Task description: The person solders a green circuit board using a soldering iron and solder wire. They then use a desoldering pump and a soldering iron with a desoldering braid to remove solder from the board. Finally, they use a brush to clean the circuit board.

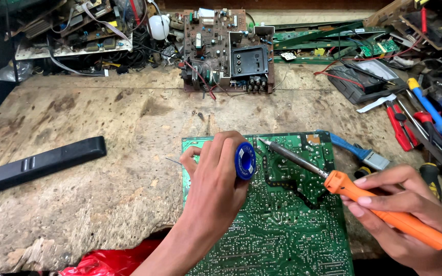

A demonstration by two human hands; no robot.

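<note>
Green circuit board [282, 225] with fine pale trace pattern. Orange-handled soldering iron [384, 212], silver tip. Blue solder spool [245, 160], white centre. Black bar [37, 164] on worn brown, blotchy desk [103, 128]. Brown board [228, 48] at back. Red cutters [399, 125], blue screwdriver [438, 120], yellow cap. Red bag [108, 260] below.

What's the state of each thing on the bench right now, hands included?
left hand: closed around a blue solder spool, raised over the board
right hand: gripping an orange soldering iron, tip lowered toward the board's top edge
green circuit board: flat, solder side up
brown circuit board: lying component side up at the back
black bar: lying flat, untouched
red cutter: lying idle
</note>
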